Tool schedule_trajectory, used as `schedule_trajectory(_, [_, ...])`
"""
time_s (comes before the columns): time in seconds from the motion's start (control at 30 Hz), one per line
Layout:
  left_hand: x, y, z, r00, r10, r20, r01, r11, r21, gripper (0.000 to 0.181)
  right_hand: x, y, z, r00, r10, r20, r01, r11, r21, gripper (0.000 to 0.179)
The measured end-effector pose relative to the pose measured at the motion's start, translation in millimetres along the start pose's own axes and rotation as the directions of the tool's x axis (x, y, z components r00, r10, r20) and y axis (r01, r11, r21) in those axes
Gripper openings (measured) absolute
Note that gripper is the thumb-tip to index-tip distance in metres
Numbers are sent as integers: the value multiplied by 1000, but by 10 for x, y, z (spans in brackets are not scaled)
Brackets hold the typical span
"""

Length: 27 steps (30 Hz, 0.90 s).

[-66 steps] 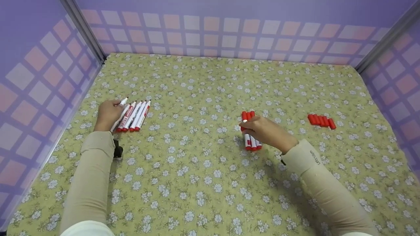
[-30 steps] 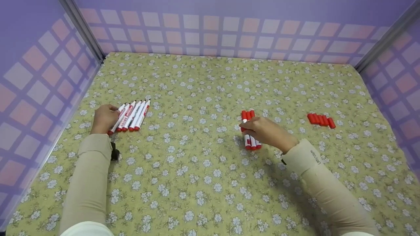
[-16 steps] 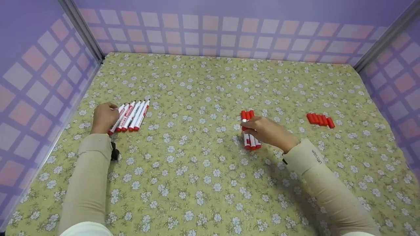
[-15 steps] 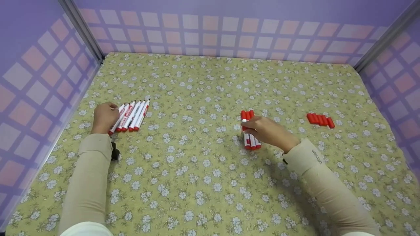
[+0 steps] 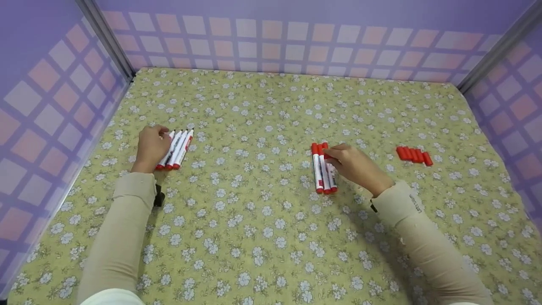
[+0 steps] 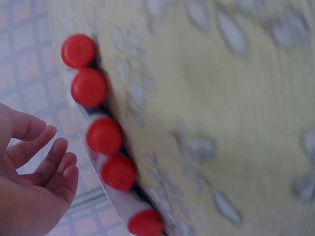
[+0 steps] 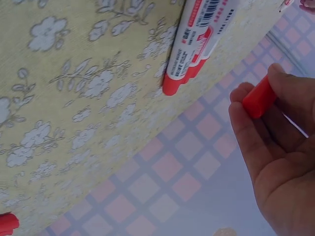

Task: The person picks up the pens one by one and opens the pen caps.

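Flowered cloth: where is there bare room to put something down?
Free: between the uncapped markers and capped markers, and behind both, toward the back wall. Crowded: at those two rows, beside the left hand and right hand.

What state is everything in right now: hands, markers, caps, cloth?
Left hand: holding nothing, fingers loosely bent, by the uncapped markers
Right hand: pinching a cap
Held cap: off any marker
Uncapped markers: lying side by side, tips bare
Capped markers: lying side by side, caps on
Loose caps: in a row, on no marker
Cloth: spread flat
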<state>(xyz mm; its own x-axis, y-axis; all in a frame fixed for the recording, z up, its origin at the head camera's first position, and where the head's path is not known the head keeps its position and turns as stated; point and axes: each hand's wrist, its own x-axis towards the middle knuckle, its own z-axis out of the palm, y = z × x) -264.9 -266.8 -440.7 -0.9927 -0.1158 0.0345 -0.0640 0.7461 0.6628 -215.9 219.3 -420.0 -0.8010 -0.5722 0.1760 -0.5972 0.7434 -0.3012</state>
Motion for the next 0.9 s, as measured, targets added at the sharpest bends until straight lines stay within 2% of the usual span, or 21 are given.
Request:
schedule_trajectory(0.17, [9,129,114,998,60,12,-59,998,-29,37,-26,108,-10,996,68,-59,-68,998,-10,28])
schedule_trajectory(0.37, [-13,267,269,991,94,94,-86,993,-78,36,-53,226,-9,975,208,-75,-206,978,32,29])
schedule_trajectory(0.47, [-43,361,346,986,102,131,-86,989,-123,36,-75,289,-6,959,270,-86,-265,962,60,30])
schedule_trajectory(0.57, [-89,476,442,980,83,181,-47,980,-194,37,-98,363,1,943,318,-101,-309,946,93,31])
schedule_trajectory(0.73, [-188,700,640,957,74,280,8,959,-282,38,-141,510,10,919,375,-120,-356,922,154,34])
schedule_trajectory(0.9, [-286,917,843,918,132,374,4,940,-342,38,-206,651,21,903,403,-146,-381,911,159,35])
